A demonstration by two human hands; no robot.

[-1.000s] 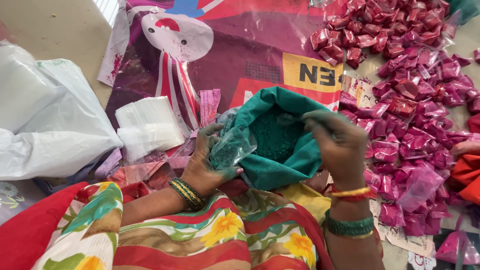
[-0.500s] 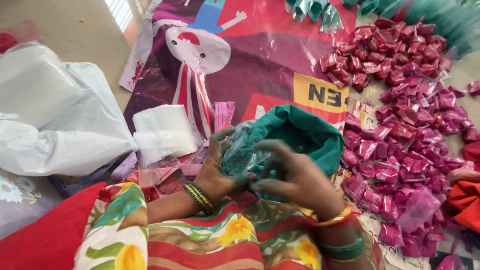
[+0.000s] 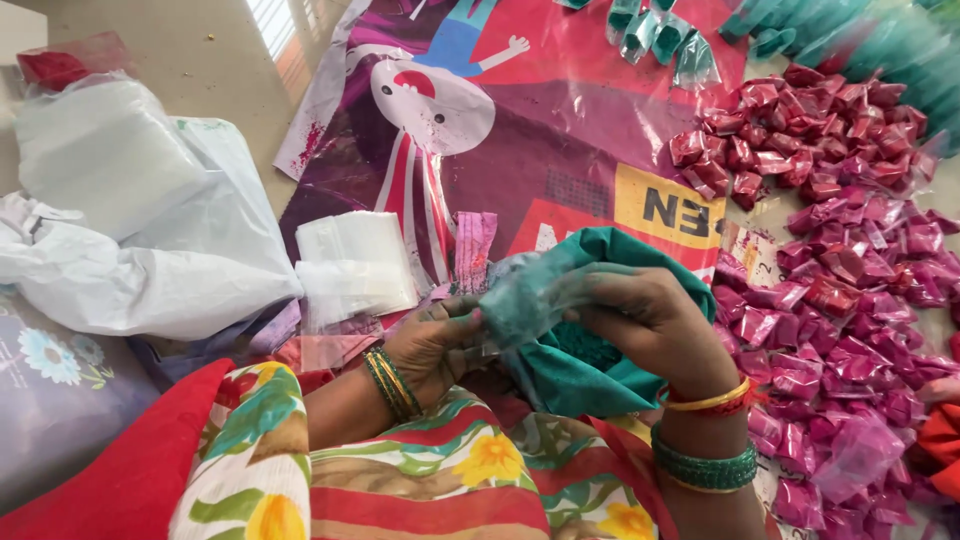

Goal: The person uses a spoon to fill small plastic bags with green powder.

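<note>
the left hand (image 3: 432, 345) sat low in the middle of the frame, its fingers curled and pinched on the lower left edge of a small clear packet (image 3: 530, 295) dusted with green powder. the right hand (image 3: 650, 315), just right of it, was bent over the packet's right end, fingers closed on the film; how tightly it gripped could not be told, since the knuckles hid the fingertips. the packet hung between both hands, crumpled, cloudy and teal-tinted, its mouth not visible.

right behind and under the packet lay a green bag (image 3: 590, 375), open and slumped, with green powder showing in its hollow below the right hand. the bag rested against the person's lap, which was covered in flowered cloth (image 3: 440, 480) at the bottom of the frame. bangles (image 3: 392, 382) ringed the left wrist, and red, gold and green ones the right.

left of the hands, a flat stack of clear empty bags (image 3: 352, 262) lay on a printed plastic sheet (image 3: 560, 130) that filled the upper middle. further left, a big white bag (image 3: 130, 230) bulged across the left side. a red cushion (image 3: 110, 460) filled the lower left corner.

to the right, a wide heap of filled pink packets (image 3: 850, 260) ran from upper right down to the lower right edge, well apart from the hands. a few green packets (image 3: 655, 35) lay at the top edge.
</note>
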